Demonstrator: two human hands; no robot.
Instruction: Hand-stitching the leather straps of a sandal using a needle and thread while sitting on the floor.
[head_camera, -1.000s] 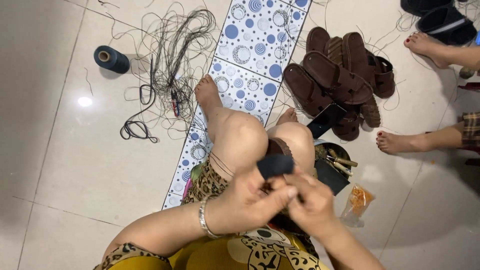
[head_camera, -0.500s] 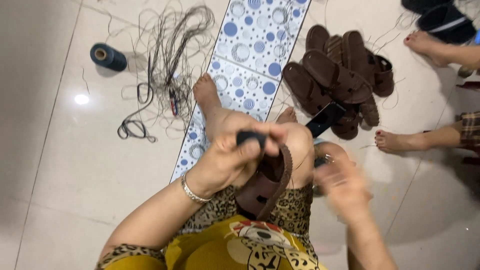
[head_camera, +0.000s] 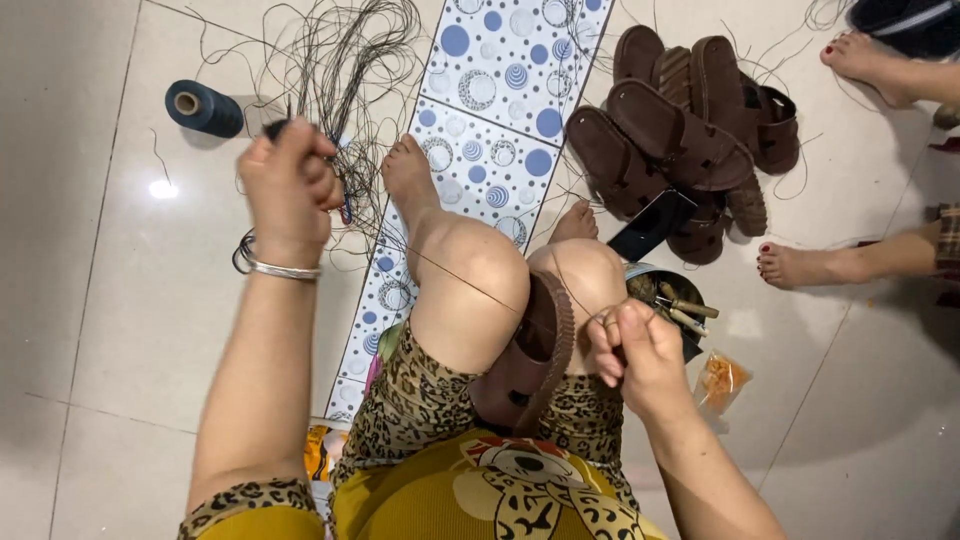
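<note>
At nine to ten o'clock, a dark blue spool of thread (head_camera: 203, 108) lying on the pale tiled floor (head_camera: 90, 330), beside a loose tangle of dark thread strands (head_camera: 340, 70) spread toward twelve. Just right of the spool, left hand (head_camera: 290, 190) raised and clenched around a small dark tool or needle grip, too hidden to tell which, drawing a taut dark thread (head_camera: 450, 270) that slants down toward four o'clock. At centre, brown leather sandal (head_camera: 530, 360) wedged upright between the knees, sole edge turned up, above a blue dotted mat (head_camera: 500, 90). Just right of the sandal, right hand (head_camera: 635, 350) pinched shut on the near end of the thread, touching the sandal's edge. Step in hand, judging by the tight line: pulling a stitch snug through the sandal. Next move likely calling for steady tension, then a fresh entry point along the sole edge without slackening. At one to two o'clock, a heap of finished brown sandals (head_camera: 690, 130); near three, a dark tin of small tools (head_camera: 675, 300), an orange packet (head_camera: 722, 380), and another person's bare feet (head_camera: 810, 265).
</note>
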